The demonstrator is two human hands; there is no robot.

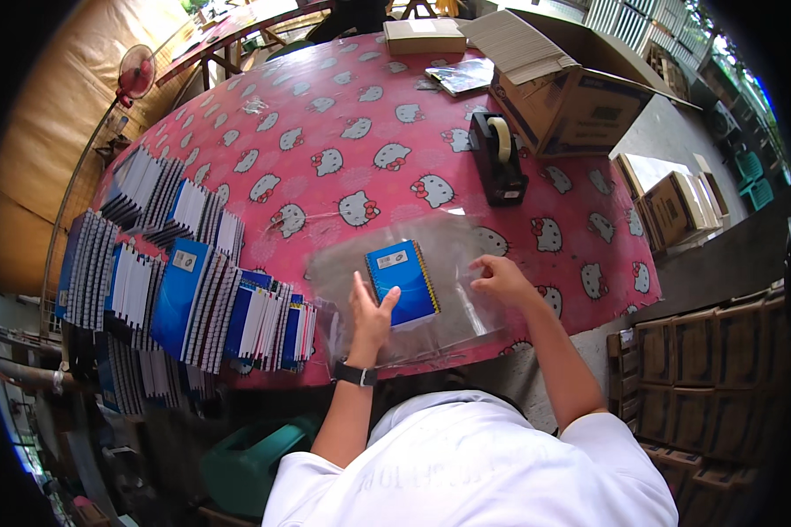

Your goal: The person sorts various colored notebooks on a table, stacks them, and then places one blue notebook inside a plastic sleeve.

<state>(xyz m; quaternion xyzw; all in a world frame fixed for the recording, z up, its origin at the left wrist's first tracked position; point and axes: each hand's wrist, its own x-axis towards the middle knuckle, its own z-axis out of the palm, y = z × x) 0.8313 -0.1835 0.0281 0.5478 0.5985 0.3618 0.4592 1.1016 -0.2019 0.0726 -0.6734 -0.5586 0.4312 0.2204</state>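
A blue spiral notebook (pixel 402 279) with a white label on its cover sits over clear plastic bags (pixel 459 318) at the table's near edge. My left hand (pixel 372 318), with a black watch at the wrist, grips the notebook's left side, its thumb over the cover. To the right of the notebook, my right hand (pixel 503 279) hovers at the plastic, index finger and thumb bent but apart. Nothing shows between them.
Stacks of spiral notebooks (pixel 180 303) crowd the left of the pink patterned table (pixel 325 198). A black tape dispenser (pixel 498 167) stands at the right, before an open cardboard box (pixel 580 105). Stacked cartons (pixel 703 369) are at lower right; a green chair (pixel 250 465) is at lower left.
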